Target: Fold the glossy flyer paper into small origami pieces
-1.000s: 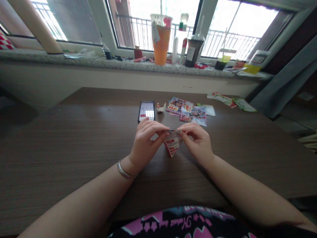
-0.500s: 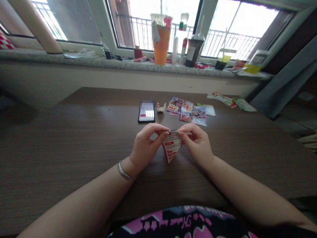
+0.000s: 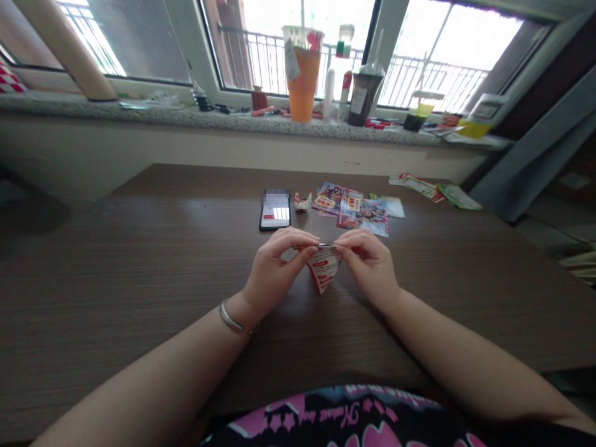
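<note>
Between my hands is a folded paper leaflet, white with red print, its lower part hanging as a downward-pointing triangle. My left hand pinches the left end of its top fold between thumb and fingers. At the right end, my right hand grips the same fold in a pinch. Fingers cover both ends of the fold. Just beyond my hands lie a phone with a lit screen, a small folded paper piece and several colourful leaflets.
The brown table stretches out on both sides. Two more strips of printed paper lie at the back right. Along the windowsill stand a tall orange drink cup, a dark drink cup, bottles and small items.
The hanging triangle of the leaflet looks shorter and its tip sits higher. My fingers have shifted up slightly along the fold. The things on the table have not moved.
</note>
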`<state>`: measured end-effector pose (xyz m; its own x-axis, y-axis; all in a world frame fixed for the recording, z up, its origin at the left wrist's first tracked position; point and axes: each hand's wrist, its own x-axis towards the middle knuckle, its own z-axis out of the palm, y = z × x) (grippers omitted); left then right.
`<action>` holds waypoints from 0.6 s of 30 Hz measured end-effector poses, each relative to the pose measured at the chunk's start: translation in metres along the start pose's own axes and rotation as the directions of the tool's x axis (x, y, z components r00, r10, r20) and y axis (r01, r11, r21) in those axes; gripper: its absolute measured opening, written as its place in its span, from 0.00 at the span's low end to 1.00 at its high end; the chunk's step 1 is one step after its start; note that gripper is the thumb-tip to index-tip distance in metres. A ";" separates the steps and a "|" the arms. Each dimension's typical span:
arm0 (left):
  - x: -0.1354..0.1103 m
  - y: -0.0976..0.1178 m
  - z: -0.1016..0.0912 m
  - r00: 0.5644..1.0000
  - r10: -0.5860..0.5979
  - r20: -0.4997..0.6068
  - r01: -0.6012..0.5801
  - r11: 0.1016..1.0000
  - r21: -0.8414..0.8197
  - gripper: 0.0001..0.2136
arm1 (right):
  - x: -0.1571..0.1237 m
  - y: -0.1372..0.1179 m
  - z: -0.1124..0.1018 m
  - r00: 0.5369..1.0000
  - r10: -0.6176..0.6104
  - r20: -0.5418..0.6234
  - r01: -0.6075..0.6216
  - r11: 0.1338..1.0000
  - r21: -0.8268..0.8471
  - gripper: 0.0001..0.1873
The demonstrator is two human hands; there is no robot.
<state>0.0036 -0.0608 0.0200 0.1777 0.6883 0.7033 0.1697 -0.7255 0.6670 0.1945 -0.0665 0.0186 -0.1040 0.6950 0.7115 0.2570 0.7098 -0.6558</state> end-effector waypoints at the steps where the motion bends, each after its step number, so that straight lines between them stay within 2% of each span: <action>1: 0.000 0.000 0.000 1.000 -0.020 0.012 0.020 1.000 -0.019 0.02 | 0.000 0.001 0.000 1.000 0.000 0.002 0.000 1.000 0.003 0.03; 7: -0.001 -0.003 -0.002 0.995 -0.094 0.047 0.095 0.995 -0.036 0.05 | -0.002 0.003 -0.001 1.000 0.025 0.005 -0.025 1.000 0.006 0.04; 12: -0.001 -0.004 -0.004 0.999 -0.025 0.039 0.024 0.999 0.044 0.04 | -0.001 0.002 -0.001 0.999 0.035 -0.001 -0.035 0.999 -0.032 0.03; 15: 0.000 -0.002 -0.005 0.998 0.050 0.039 -0.054 0.990 0.127 0.05 | -0.001 0.000 0.000 0.999 0.040 -0.010 -0.040 0.999 -0.004 0.03; 18: 0.001 0.000 -0.005 0.996 0.075 0.054 -0.082 0.986 0.146 0.05 | -0.001 -0.002 0.002 0.997 0.078 0.005 -0.078 0.997 0.029 0.02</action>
<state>-0.0008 -0.0602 0.0219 0.2420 0.6309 0.7371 0.2942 -0.7717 0.5639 0.1924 -0.0689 0.0186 -0.0885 0.7485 0.6572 0.2366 0.6567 -0.7161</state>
